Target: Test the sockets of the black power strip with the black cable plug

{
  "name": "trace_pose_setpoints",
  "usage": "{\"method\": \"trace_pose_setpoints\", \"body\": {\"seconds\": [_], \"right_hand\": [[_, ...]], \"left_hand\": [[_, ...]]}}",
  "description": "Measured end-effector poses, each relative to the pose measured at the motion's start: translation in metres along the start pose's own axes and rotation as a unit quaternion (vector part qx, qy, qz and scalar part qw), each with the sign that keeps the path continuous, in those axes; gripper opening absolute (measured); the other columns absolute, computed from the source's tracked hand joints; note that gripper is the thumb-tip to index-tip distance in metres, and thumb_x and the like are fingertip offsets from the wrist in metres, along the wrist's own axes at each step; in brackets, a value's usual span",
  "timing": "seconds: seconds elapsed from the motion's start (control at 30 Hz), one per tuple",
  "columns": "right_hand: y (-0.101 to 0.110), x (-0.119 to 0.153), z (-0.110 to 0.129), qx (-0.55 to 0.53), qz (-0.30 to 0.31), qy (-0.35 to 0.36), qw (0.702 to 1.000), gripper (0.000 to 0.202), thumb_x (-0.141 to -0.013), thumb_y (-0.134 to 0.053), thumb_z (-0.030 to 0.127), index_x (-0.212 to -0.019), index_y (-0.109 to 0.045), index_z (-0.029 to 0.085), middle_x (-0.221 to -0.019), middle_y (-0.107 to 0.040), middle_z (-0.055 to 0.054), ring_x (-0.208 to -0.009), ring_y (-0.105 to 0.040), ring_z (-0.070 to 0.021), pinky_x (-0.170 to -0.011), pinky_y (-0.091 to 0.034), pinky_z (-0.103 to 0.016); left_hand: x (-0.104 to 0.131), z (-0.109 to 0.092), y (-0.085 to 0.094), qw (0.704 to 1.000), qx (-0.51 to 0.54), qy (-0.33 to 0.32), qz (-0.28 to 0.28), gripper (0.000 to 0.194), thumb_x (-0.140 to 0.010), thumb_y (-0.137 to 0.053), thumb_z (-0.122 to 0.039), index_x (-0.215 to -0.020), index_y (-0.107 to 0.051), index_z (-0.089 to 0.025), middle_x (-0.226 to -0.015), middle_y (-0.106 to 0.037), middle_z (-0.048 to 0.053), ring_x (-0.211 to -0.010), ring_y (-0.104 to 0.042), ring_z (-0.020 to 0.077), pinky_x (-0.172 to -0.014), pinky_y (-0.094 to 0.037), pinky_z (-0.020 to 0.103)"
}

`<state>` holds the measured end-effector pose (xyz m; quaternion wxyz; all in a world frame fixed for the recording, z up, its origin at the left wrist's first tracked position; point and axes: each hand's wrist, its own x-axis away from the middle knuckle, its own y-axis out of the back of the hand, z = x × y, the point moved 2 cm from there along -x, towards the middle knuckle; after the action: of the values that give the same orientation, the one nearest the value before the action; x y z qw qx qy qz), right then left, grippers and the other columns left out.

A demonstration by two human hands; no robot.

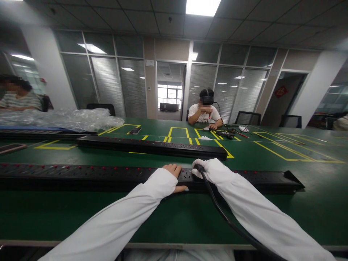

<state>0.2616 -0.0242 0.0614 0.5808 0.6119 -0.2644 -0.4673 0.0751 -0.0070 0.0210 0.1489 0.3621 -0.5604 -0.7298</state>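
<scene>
1. Clock directions run from the hands, twelve being straight ahead. The long black power strip (122, 177) lies across the table (168, 221) under both hands, stretching from nine to three o'clock.
2. The bare left hand (174, 177) clasps the strip, fingers over the top and thumb along the near side. If that grip slackened, a sideways push could swing the free end at three o'clock, perhaps nudging the second strip (152, 145) at eleven.
3. The gloved right hand (203, 166) is closed round a black cable (211, 194) – its end is hidden, so I cannot tell whether anything is seated in the strip. A crooked push, made with the glove blocking sight of the sockets (186, 175), could miss or scrape the openings.
4. The cable runs off towards five o'clock, close along the right sleeve (244, 192). Its weight, or a snag on the cloth, could tug the end askew.
5. Red switches (138, 169) line the strip's top; a fingertip shifting for better hold could tip one by accident – the left hand's fingers sit close to that row.
</scene>
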Motion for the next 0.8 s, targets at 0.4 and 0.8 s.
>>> {"method": "trace_pose_setpoints", "body": {"seconds": [0.4, 0.8], "right_hand": [[-0.011, -0.007, -0.011, -0.101, 0.026, -0.022, 0.994, 0.042, -0.066, -0.048, 0.054, -0.093, -0.058, 0.025, -0.064, -0.056, 0.003, -0.054, -0.047, -0.0048, -0.054, -0.034, -0.015], [-0.003, 0.005, -0.003, -0.058, 0.002, -0.012, 0.998, 0.043, -0.07, -0.041, 0.057, -0.095, -0.056, 0.025, -0.065, -0.056, 0.002, -0.055, -0.049, -0.0052, -0.053, -0.034, -0.014]], "left_hand": [[-0.002, -0.001, 0.001, 1.0, 0.0, 0.004, 0.017, 0.069, -0.064, -0.035, -0.069, -0.107, -0.042, -0.015, -0.089, -0.052, 0.01, -0.082, -0.05, 0.0248, -0.072, -0.038, 0.034], [-0.006, 0.005, -0.013, 0.999, -0.007, 0.011, 0.042, 0.074, -0.06, -0.035, -0.073, -0.107, -0.042, -0.016, -0.09, -0.052, 0.01, -0.08, -0.05, 0.0252, -0.071, -0.038, 0.036]]}}
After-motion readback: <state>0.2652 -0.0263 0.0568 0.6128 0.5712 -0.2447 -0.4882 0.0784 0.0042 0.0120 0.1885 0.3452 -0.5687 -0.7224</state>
